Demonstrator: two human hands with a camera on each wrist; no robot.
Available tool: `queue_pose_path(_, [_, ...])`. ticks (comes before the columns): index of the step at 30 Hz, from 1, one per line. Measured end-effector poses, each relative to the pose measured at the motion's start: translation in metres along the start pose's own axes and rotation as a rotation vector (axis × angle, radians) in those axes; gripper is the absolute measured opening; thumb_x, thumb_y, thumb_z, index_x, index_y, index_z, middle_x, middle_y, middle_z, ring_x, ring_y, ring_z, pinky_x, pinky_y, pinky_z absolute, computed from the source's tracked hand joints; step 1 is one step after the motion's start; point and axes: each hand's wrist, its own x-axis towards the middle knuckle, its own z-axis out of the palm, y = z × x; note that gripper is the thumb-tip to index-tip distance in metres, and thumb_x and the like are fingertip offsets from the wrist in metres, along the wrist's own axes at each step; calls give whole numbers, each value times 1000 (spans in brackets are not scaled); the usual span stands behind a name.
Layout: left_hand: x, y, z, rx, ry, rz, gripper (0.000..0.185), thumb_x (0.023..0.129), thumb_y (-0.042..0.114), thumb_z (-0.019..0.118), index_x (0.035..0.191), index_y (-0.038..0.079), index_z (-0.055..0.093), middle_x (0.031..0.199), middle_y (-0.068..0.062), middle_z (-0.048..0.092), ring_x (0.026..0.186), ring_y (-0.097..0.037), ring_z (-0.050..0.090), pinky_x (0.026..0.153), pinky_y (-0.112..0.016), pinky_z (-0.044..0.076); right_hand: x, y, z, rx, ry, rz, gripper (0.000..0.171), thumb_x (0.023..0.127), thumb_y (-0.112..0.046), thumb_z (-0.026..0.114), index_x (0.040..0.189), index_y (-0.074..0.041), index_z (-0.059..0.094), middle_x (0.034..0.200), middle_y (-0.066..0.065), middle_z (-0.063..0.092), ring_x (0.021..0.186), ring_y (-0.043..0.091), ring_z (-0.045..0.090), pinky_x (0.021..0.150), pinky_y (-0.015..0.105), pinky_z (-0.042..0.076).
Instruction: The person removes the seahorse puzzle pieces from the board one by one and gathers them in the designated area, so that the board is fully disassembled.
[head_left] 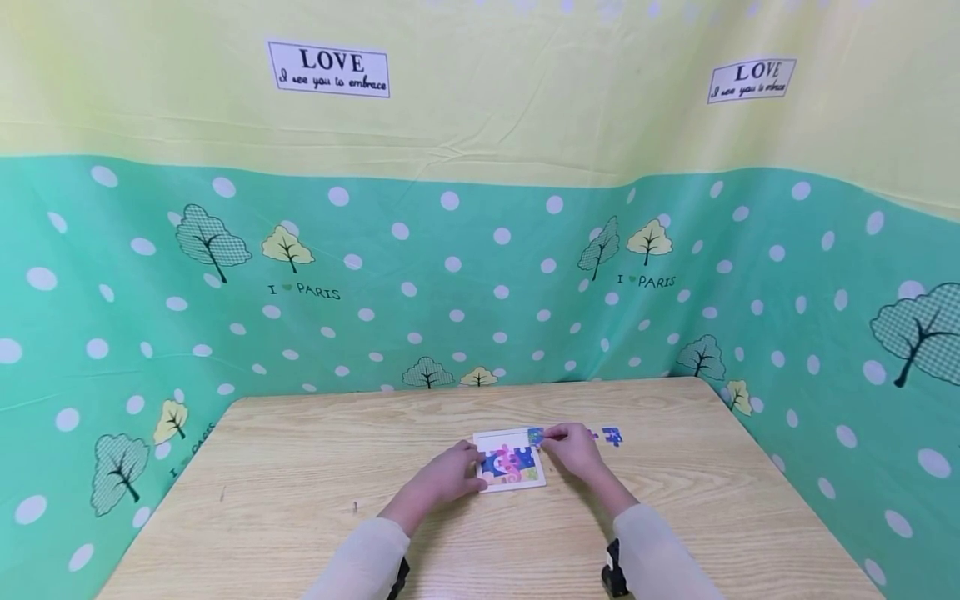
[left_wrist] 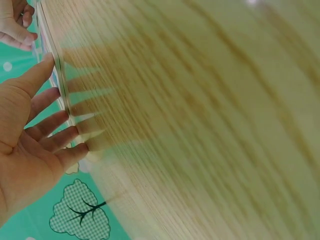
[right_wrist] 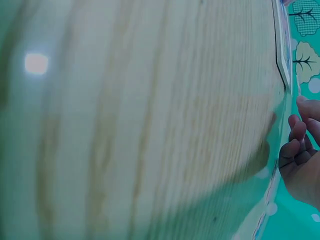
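A white-framed puzzle board [head_left: 487, 440] with a colourful, partly filled picture lies on the wooden table [head_left: 300, 467]. My left hand [head_left: 468, 468] rests against the board's left edge. In the left wrist view its fingers [left_wrist: 52, 125] are straight and touch the board's rim [left_wrist: 59, 82]. My right hand [head_left: 551, 439] pinches a small blue-green puzzle piece [head_left: 536, 434] at the board's upper right corner. The right wrist view shows that hand's fingers [right_wrist: 298, 145] curled just beside the board's edge [right_wrist: 285, 60]; the piece itself is hidden there.
A few loose blue puzzle pieces [head_left: 611, 436] lie on the table right of my right hand. A green dotted cloth backdrop [head_left: 480, 275] with trees surrounds the table on three sides. Pale sleeves cover both forearms.
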Motion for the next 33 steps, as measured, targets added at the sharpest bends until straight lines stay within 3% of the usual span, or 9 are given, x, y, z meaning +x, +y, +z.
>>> queue_pose_path(14, [0, 2, -2, 0, 2, -4, 48, 83, 31, 68, 122, 4, 59, 127, -15, 54, 117, -33, 53, 103, -45, 43, 0, 9, -10, -21, 22, -26, 12, 80, -9, 68, 91, -4, 71, 91, 8, 70, 87, 21, 64, 83, 40, 54])
queue_pose_path(33, [0, 1, -1, -5, -2, -4, 49, 84, 32, 68, 123, 5, 59, 129, -15, 53, 120, -32, 52, 105, -45, 41, -1, 19, -18, -62, 33, 10, 11, 83, -10, 67, 91, -5, 71, 94, 10, 70, 91, 24, 64, 83, 40, 54])
